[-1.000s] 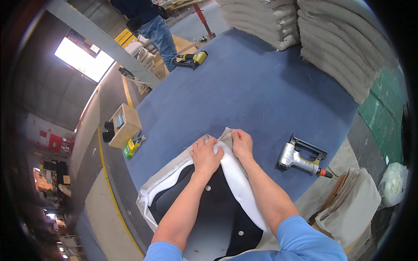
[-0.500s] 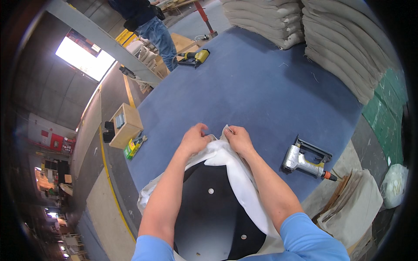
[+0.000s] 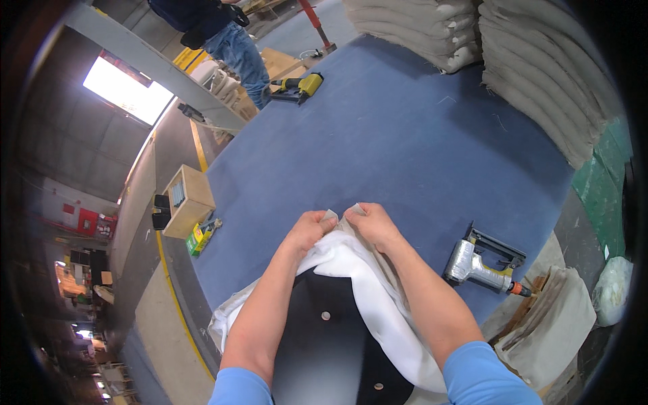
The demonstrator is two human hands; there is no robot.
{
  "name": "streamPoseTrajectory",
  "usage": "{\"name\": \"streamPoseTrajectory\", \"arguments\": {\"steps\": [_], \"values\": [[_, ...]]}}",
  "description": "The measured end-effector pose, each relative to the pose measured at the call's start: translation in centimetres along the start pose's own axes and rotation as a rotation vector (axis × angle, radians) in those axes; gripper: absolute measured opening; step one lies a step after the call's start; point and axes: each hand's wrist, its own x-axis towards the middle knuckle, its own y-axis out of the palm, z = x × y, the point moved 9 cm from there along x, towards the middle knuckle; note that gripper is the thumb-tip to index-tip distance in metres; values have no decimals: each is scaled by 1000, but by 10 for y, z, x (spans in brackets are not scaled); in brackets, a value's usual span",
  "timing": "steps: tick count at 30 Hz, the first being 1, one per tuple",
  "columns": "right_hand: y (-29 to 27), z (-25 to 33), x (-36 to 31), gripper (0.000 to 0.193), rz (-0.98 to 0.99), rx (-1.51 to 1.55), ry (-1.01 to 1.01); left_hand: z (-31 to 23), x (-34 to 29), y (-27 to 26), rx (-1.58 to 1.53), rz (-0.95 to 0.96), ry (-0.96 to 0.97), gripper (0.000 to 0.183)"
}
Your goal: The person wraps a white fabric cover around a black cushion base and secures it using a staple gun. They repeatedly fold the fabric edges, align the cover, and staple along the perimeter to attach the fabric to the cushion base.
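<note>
Nail gun (image 3: 463, 262) on table (image 3: 391, 135) — right of hands (image 3: 375, 227).

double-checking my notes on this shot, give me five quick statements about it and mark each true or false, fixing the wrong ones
1. The left-hand grip and right-hand grip pinch beige fabric. True.
2. A silver tool lies right of both. True.
3. The far end of the blue table holds no tool. False: a yellow-and-black tool lies there.
4. White padding borders a black panel. True.
5. The black panel is unmarked. False: it shows pale round spots.
</note>
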Motion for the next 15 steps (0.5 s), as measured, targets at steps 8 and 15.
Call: {"name": "streamPoseTrajectory", "arguments": {"steps": [8,15], "values": [[-1,23,13,31,98,-328,143,6,7,3,-19,-3,86,21],[2,32,6,12,163,-345,-188,15,12,2,-91,-10,84,22]]}}
